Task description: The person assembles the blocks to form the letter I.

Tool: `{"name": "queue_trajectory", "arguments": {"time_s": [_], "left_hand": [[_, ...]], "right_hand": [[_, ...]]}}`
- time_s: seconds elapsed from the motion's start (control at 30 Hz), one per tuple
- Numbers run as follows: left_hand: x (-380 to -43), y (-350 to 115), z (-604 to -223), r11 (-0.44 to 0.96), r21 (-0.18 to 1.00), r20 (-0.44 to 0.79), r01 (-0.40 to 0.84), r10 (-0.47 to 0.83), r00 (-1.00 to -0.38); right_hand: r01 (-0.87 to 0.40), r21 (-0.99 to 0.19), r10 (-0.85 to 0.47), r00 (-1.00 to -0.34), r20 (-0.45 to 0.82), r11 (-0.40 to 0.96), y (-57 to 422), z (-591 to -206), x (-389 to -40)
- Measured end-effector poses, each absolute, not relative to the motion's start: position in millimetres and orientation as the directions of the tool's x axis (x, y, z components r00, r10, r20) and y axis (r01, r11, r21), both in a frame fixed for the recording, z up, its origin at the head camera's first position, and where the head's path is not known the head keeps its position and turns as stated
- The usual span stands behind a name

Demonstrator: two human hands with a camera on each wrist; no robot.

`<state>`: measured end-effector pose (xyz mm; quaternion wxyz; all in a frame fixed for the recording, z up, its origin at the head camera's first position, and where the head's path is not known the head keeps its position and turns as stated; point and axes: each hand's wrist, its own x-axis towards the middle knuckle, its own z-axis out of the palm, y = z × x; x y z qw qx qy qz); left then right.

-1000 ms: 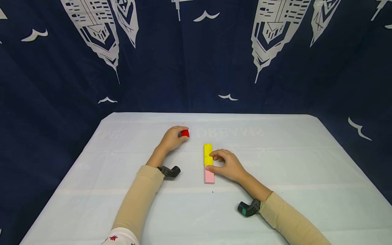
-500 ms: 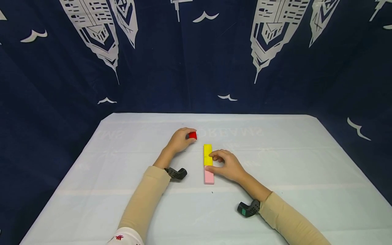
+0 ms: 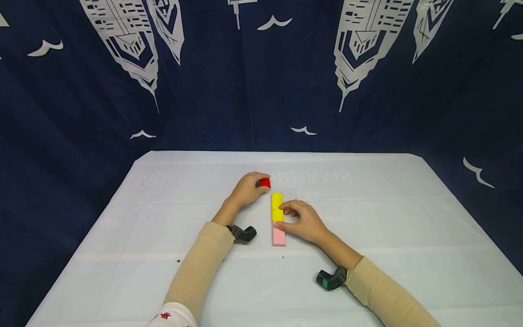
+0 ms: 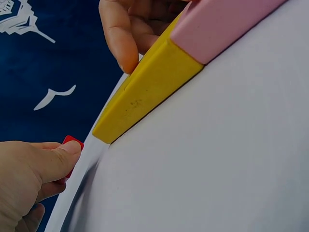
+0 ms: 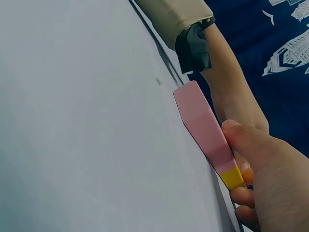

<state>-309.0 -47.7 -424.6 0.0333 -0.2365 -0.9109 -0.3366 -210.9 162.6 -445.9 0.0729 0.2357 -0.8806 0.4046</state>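
My left hand (image 3: 246, 188) pinches a small red block (image 3: 265, 183) between thumb and fingers, just beyond the far end of a short row of blocks. That row runs away from me: a pink block (image 3: 279, 237) nearest, then a yellow block (image 3: 277, 200) with a faint line across it. Beside the row is my right hand (image 3: 305, 220), its thumb on the pink block and a bent finger touching the yellow one. In the left wrist view the red block (image 4: 72, 142) is mostly covered by the thumb and stands apart from the yellow end (image 4: 140, 96).
A white cloth covers the table (image 3: 367, 218), and a navy printed curtain (image 3: 245, 91) hangs behind its far edge. Black wrist devices sit on the left wrist (image 3: 244, 233) and the right wrist (image 3: 332, 278). Small dark specks lie on the cloth.
The left hand has moved right and slightly nearer with the red block, toward the far end of the row. My right hand and the row have stayed in place.
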Motion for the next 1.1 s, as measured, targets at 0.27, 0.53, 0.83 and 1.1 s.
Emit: {"name": "queue_trajectory", "arguments": {"time_s": [0.27,0.53,0.83,1.1], "left_hand": [[-310,-39,-426,0.665,0.590,0.207,0.458,0.424,-0.882],[-311,-28,-424,0.654,0.594,0.201,0.468,0.442,-0.874],[-314,-19,-423,0.659,0.582,0.191,0.477,0.459,-0.868],[-317,-18,-423,0.665,0.580,0.171,0.471,0.466,-0.868]], "right_hand": [[-0.469,-0.679,-0.356,-0.881,0.312,0.565,162,-445,-210],[-0.474,-0.666,-0.354,-0.879,0.320,0.576,162,-446,-211],[-0.484,-0.668,-0.360,-0.873,0.329,0.565,163,-445,-211],[-0.473,-0.667,-0.358,-0.879,0.316,0.575,163,-446,-212]]}}
